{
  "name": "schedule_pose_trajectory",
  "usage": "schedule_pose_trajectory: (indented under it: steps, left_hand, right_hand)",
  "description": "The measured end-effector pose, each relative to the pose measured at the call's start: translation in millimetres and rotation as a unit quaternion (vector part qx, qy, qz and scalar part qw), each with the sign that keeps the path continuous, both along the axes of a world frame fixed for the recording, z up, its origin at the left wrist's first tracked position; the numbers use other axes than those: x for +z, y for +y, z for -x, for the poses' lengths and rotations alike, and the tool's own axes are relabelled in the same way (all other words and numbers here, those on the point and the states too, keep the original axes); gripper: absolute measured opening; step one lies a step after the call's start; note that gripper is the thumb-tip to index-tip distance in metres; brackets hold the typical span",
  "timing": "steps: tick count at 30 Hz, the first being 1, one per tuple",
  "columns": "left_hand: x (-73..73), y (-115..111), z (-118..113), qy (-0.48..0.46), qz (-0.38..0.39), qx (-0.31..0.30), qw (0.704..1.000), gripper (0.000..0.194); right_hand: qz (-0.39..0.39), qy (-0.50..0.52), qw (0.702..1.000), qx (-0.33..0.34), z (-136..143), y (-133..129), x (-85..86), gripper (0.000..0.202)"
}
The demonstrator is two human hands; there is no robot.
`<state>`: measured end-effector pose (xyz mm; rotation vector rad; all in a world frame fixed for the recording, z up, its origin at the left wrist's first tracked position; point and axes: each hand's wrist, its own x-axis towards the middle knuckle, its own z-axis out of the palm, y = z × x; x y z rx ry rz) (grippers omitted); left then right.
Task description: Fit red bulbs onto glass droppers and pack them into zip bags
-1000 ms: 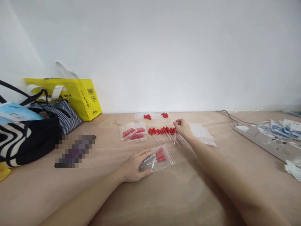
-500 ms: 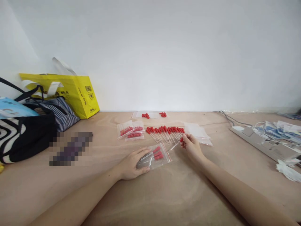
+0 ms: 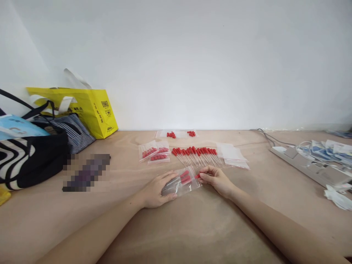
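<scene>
A clear zip bag point(image 3: 189, 187) holding several red-tipped droppers lies under my left hand point(image 3: 159, 190), whose fingers and thumb grip its left end. At the bag's right edge, my right hand point(image 3: 216, 179) pinches the red end of one dropper point(image 3: 197, 176); its clear stem reaches into the bag's mouth. Beyond the hands is a row of loose red-tipped droppers point(image 3: 195, 151). Filled bags point(image 3: 158, 157) lie to the left of the row, and flat bags without red tips point(image 3: 233, 154) are stacked to its right.
At the back lies a bag with red tips point(image 3: 180, 134). A yellow bag point(image 3: 103, 113) and a black-and-white bag point(image 3: 33, 157) stand left, near a blurred dark object point(image 3: 88, 172). On the right are a power strip point(image 3: 299, 163), packets point(image 3: 330, 150) and white crumpled material point(image 3: 338, 198).
My right hand has moved left and toward me, from beside the dropper row to the bag's mouth, bringing the dropper along. My left hand stays on the bag.
</scene>
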<state>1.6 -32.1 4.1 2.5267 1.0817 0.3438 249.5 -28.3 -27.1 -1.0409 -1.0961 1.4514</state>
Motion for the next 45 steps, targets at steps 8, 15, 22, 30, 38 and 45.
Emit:
schedule_pose_trajectory:
  steps: [8,15,22,30,38,45]
  left_hand:
    - [-1.5,0.3,0.2,-0.002,-0.007,-0.004,1.0,0.058]
    - [-2.7,1.8,0.9,0.001,-0.011,-0.006,1.0,0.059]
    - [-3.8,1.8,0.9,0.009,-0.015,0.003,1.0,0.06]
    - [-1.6,0.8,1.0,0.011,-0.007,-0.003,1.0,0.059]
    - [-1.0,-0.3,1.6,0.004,0.001,-0.003,1.0,0.058]
    - [0.2,-1.1,2.5,0.012,0.018,0.004,1.0,0.06]
  right_hand:
    - [-0.035,-0.07,0.995,0.061,3.5,2.7,-0.1,0.032]
    - [-0.074,-0.179,0.973,0.126,9.5,7.1,1.3,0.031]
    - [-0.119,-0.231,0.964,0.06,15.7,19.1,-6.3,0.025]
    - [-0.131,-0.423,0.89,-0.107,-11.5,73.9,16.3,0.014]
    - [-0.075,-0.469,0.853,-0.218,14.2,124.1,17.0,0.024]
    - [-0.098,-0.399,0.876,-0.251,5.9,122.3,26.4,0.022]
